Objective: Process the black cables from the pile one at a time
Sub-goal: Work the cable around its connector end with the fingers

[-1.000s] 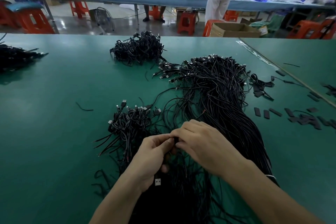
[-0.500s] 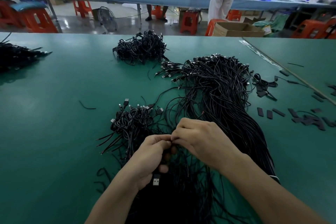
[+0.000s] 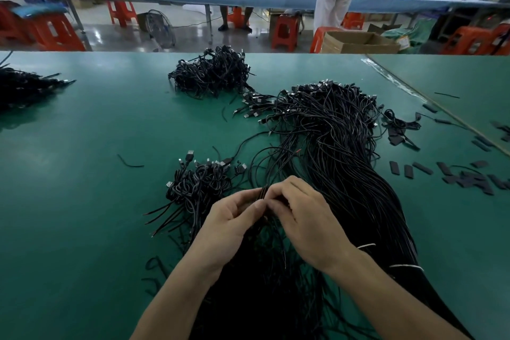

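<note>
A big pile of long black cables (image 3: 336, 146) with USB plugs at its far end runs down the middle of the green table (image 3: 82, 201). My left hand (image 3: 229, 223) and my right hand (image 3: 300, 218) meet over its near part. Both pinch one black cable (image 3: 264, 192) between thumb and fingers; its end pokes up between them. A small heap of coiled cables (image 3: 198, 185) lies just left of my hands.
Another coiled heap (image 3: 212, 74) sits at the back centre and a cable bundle (image 3: 24, 85) at the far left edge. Several short black sleeve pieces (image 3: 469, 176) are scattered at the right. People and orange stools stand beyond the table.
Both hands have lifted slightly and moved away from me along the pile, still working the same cable. The USB plug seen below my left hand is no longer visible.
</note>
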Available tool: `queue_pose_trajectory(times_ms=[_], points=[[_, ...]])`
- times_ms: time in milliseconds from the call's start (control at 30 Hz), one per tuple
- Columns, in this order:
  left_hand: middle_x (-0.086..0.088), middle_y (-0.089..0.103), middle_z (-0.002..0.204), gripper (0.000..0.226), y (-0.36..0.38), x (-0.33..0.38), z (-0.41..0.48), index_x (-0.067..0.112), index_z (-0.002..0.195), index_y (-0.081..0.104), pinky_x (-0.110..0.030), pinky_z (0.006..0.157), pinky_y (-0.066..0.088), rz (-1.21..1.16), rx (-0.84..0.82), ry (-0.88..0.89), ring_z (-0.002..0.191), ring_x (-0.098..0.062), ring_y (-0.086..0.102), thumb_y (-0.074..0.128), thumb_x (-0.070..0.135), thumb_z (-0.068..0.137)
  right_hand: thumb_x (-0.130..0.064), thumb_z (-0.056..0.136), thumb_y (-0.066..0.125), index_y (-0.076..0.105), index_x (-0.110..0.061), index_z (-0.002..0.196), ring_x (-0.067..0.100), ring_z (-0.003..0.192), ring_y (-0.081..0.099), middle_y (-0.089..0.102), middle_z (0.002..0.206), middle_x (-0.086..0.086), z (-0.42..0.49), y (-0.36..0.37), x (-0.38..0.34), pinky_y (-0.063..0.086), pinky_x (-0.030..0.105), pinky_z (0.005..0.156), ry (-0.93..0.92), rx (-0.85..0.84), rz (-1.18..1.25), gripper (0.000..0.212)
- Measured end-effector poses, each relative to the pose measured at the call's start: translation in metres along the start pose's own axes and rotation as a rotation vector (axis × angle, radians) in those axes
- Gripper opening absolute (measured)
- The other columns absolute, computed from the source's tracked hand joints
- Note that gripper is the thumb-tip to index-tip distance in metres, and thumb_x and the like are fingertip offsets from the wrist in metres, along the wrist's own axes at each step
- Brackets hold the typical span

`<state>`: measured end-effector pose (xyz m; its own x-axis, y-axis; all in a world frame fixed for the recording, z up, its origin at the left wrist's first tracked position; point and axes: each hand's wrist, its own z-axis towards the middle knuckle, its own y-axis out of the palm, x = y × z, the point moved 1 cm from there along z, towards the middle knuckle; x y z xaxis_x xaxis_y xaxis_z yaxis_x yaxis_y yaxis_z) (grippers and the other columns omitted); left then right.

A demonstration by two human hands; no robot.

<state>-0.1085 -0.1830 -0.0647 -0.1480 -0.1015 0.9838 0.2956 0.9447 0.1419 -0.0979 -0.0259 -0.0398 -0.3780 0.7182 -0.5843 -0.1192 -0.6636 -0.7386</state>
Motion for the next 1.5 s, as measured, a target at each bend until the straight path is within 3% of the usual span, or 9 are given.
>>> queue_pose_trajectory(times_ms=[300,433,633,800,900,1033,1267,1400,1500], points=[[0.018,0.067,0.078,0.023,-0.008,0.019,0.013,0.035,0.097,0.070,-0.014,0.061,0.047,0.348,0.214,0.256,0.064,0.002,0.057,0.073,0.014,0.089,-0.017,0.097,0.062,0.063,-0.024,0.088,-0.001,0.080,0.058,0.063,0.083,-0.016,0.013,0.008,-0.004,0.044,0.011,0.071,0.165,0.122,0.397,0.012],[0.015,0.067,0.095,0.039,-0.009,0.029,0.019,0.047,0.099,0.066,-0.019,0.074,0.051,0.494,0.214,0.429,0.084,-0.007,0.064,0.070,0.009,0.090,-0.012,0.098,0.060,0.063,-0.021,0.081,-0.004,0.063,0.052,0.060,0.066,-0.022,0.019,0.009,-0.007,0.042,0.012,0.062,0.247,0.131,0.637,0.020],[0.010,0.070,0.107,0.045,-0.005,0.034,0.018,0.028,0.080,0.079,-0.036,0.095,0.052,0.326,0.259,0.492,0.111,-0.011,0.063,0.046,-0.003,0.085,-0.021,0.097,0.060,0.064,-0.011,0.085,0.020,0.066,0.047,0.057,0.070,0.002,0.016,0.014,-0.003,0.043,0.027,0.062,0.397,0.049,0.959,0.016],[0.003,0.075,0.100,0.022,-0.001,0.035,0.010,0.024,0.097,0.073,-0.030,0.085,0.059,0.257,0.263,0.522,0.097,-0.014,0.072,0.072,0.010,0.080,-0.018,0.099,0.058,0.066,-0.016,0.081,0.003,0.060,0.050,0.059,0.063,-0.011,0.016,0.012,0.001,0.043,0.018,0.057,0.411,-0.012,0.921,0.020],[-0.009,0.069,0.112,0.052,-0.003,0.031,0.009,0.035,0.112,0.062,-0.031,0.085,0.059,0.183,0.266,0.513,0.098,-0.022,0.073,0.084,0.015,0.070,-0.020,0.099,0.060,0.067,-0.015,0.084,0.003,0.065,0.054,0.062,0.069,-0.012,0.017,0.006,0.001,0.046,0.016,0.060,0.379,-0.033,0.816,0.018],[0.011,0.061,0.108,0.070,-0.003,0.025,0.011,0.041,0.116,0.056,-0.029,0.085,0.059,0.225,0.273,0.566,0.097,-0.021,0.073,0.086,-0.003,0.070,-0.018,0.099,0.059,0.067,-0.015,0.084,0.002,0.065,0.053,0.059,0.071,-0.010,0.017,0.005,0.001,0.045,0.014,0.061,0.384,-0.018,0.766,0.017],[0.010,0.063,0.087,0.029,-0.004,0.019,0.013,0.020,0.090,0.073,-0.017,0.072,0.047,0.795,0.414,0.837,0.081,-0.010,0.060,0.087,0.003,0.071,-0.013,0.099,0.057,0.066,-0.012,0.081,-0.002,0.054,0.049,0.058,0.060,-0.012,0.018,0.010,0.002,0.042,0.012,0.054,0.438,0.014,0.875,0.020],[0.000,0.063,0.085,0.021,-0.002,0.011,0.013,0.004,0.089,0.077,-0.018,0.073,0.043,0.882,0.312,0.891,0.078,-0.018,0.057,0.074,-0.012,0.077,-0.015,0.099,0.058,0.067,-0.013,0.082,0.002,0.063,0.057,0.064,0.066,-0.008,0.020,0.008,0.005,0.048,0.017,0.061,0.480,0.040,0.969,0.019],[0.009,0.061,0.090,0.014,-0.002,0.013,0.011,0.012,0.092,0.077,-0.019,0.073,0.044,0.759,0.241,0.757,0.083,-0.014,0.059,0.066,0.009,0.084,-0.012,0.097,0.061,0.067,-0.011,0.082,-0.004,0.053,0.050,0.059,0.060,-0.014,0.020,0.004,0.007,0.042,0.011,0.053,0.394,0.095,0.846,0.016]])
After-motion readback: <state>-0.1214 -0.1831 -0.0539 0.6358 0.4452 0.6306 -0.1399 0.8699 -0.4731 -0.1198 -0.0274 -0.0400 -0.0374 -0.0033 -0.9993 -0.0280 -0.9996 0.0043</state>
